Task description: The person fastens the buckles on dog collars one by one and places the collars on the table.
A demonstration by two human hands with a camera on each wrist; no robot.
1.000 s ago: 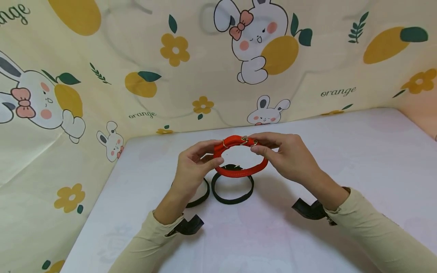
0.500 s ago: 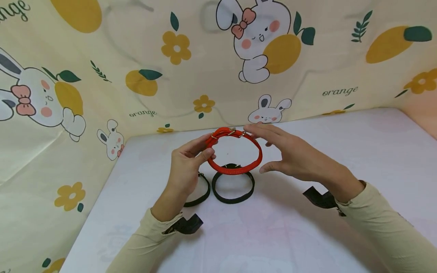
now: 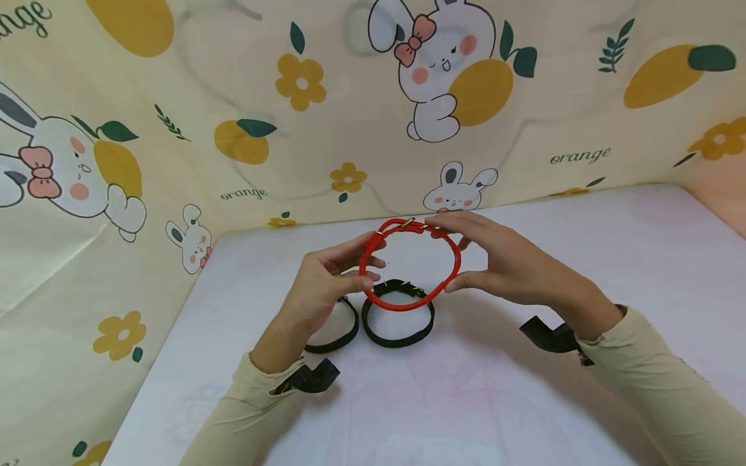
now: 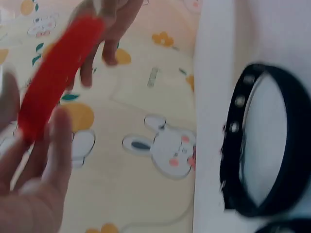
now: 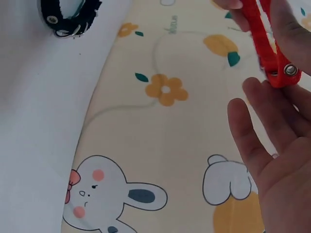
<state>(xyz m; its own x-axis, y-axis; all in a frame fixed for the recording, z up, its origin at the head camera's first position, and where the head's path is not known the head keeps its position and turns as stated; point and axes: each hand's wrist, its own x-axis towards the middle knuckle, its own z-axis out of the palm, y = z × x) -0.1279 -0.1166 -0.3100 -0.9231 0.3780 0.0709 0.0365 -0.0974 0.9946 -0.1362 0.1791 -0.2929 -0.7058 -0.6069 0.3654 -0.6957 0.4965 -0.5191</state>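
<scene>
A red buckled collar (image 3: 399, 307) is held up above the table, its ring facing the head camera and its metal buckle at the top. My left hand (image 3: 317, 281) pinches its left side between thumb and fingers. On the opposite side my right hand (image 3: 507, 265) holds it, fingertips at the top near the buckle and thumb at the lower right edge. The right wrist view shows a metal eyelet on the red strap (image 5: 261, 46). Beneath, a black collar (image 3: 399, 343) lies on the table, partly overlapped by the red one.
A second black collar (image 3: 344, 343) lies to the left, partly hidden by my left hand. The white table (image 3: 443, 414) meets a cream backdrop (image 3: 192, 84) printed with rabbits and oranges along its back and left edges.
The right hand let go of the red collar and moved off to the right, then took hold again. The collar shifted left, then back right, and now tilts more toward the camera.
</scene>
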